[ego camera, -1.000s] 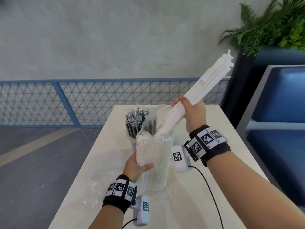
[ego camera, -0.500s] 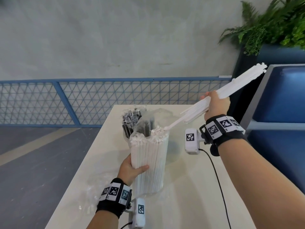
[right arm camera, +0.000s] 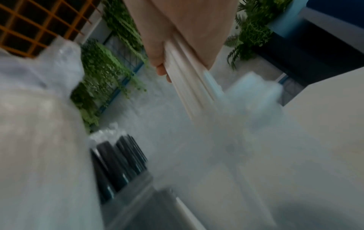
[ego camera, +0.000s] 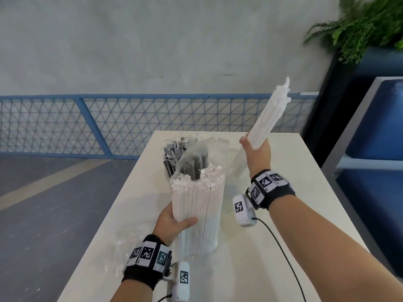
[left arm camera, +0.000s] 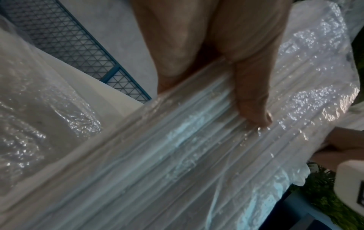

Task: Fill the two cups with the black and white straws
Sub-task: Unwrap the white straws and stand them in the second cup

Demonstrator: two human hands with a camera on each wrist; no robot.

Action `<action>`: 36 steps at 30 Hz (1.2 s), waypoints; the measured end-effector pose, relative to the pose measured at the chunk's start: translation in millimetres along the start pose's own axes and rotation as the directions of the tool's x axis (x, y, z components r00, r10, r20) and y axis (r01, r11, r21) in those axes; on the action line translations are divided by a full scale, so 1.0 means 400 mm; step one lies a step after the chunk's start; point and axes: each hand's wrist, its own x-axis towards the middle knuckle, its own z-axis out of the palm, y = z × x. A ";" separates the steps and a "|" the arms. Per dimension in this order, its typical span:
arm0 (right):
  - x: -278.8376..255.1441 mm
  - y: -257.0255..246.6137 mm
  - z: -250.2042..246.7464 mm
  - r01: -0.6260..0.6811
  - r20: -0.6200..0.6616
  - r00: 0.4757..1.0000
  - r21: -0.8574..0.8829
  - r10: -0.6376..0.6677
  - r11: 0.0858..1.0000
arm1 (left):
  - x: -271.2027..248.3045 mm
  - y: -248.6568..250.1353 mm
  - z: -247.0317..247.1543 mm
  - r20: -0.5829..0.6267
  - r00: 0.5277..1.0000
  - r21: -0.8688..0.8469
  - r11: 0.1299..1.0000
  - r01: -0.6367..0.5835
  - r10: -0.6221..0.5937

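Note:
A clear plastic pack of white straws [ego camera: 197, 205] stands upright on the table, and my left hand [ego camera: 174, 221] grips its side; the left wrist view shows my thumb [left arm camera: 252, 101] pressed on the wrapped straws [left arm camera: 197, 147]. My right hand [ego camera: 257, 153] holds a separate bundle of white straws [ego camera: 270, 118] raised in the air, tips up and tilted right; the same bundle [right arm camera: 189, 87] runs from my fist in the blurred right wrist view. Black straws [ego camera: 174, 153] stand in a cup behind the pack, also seen as black straws [right arm camera: 118, 163]. A faint clear cup [ego camera: 235, 164] stands under my right hand.
The white table [ego camera: 283, 225] is narrow, its edges close on both sides. Crumpled clear plastic [ego camera: 122, 247] lies by my left wrist. A blue bench [ego camera: 375, 171] and a plant [ego camera: 359, 29] are on the right, a blue mesh fence [ego camera: 87, 123] behind.
My right hand drew the bundle of white straws out of the pack, swung it right, then turned it more upright and back toward the table's middle. My left hand kept its grip on the pack.

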 end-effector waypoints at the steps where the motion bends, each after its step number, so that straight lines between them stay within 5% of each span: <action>1: -0.006 0.020 0.001 -0.007 0.010 1.000 -0.036 0.008 0.999 | -0.001 -0.001 -0.003 -0.002 1.000 -0.004 1.000 0.000 0.000; 11: -0.025 0.056 -0.013 0.015 0.059 0.998 -0.436 0.012 0.900 | 0.003 -0.001 -0.007 0.020 1.000 -0.010 1.000 -0.002 0.003; 15: -0.045 0.075 -0.030 -0.047 0.015 0.997 -0.698 0.080 0.715 | 0.004 0.000 -0.008 0.032 0.999 -0.024 1.000 -0.006 0.007; 19: -0.053 0.093 -0.036 -0.219 0.005 0.954 -0.667 0.298 0.712 | 0.006 -0.001 -0.013 0.052 0.999 -0.049 0.999 -0.001 0.004; 27: -0.104 0.091 -0.080 -0.291 -0.042 0.942 -0.601 0.334 0.745 | 0.010 -0.001 -0.018 0.098 0.995 -0.049 0.999 0.010 -0.005; 29: -0.148 0.071 -0.091 -0.299 -0.143 0.954 -0.549 0.265 0.780 | 0.010 0.002 -0.017 0.114 0.993 -0.043 0.999 0.016 -0.011; 30: -0.174 0.056 -0.094 -0.221 -0.207 0.970 -0.531 0.128 0.818 | 0.009 0.004 -0.017 0.121 0.993 -0.042 0.999 0.019 -0.014; 32: -0.224 0.010 -0.086 0.137 -0.217 0.936 -0.504 -0.278 0.853 | 0.009 0.009 -0.017 0.141 0.990 -0.040 0.999 0.024 -0.018; 34: -0.257 -0.043 -0.064 0.470 0.043 0.861 -0.452 -0.507 0.758 | 0.009 0.014 -0.015 0.177 0.984 -0.030 0.999 0.023 -0.018; 36: -0.274 -0.087 -0.033 0.626 0.421 0.776 -0.417 -0.470 0.659 | 0.009 0.016 -0.013 0.203 0.979 -0.010 1.000 0.022 -0.020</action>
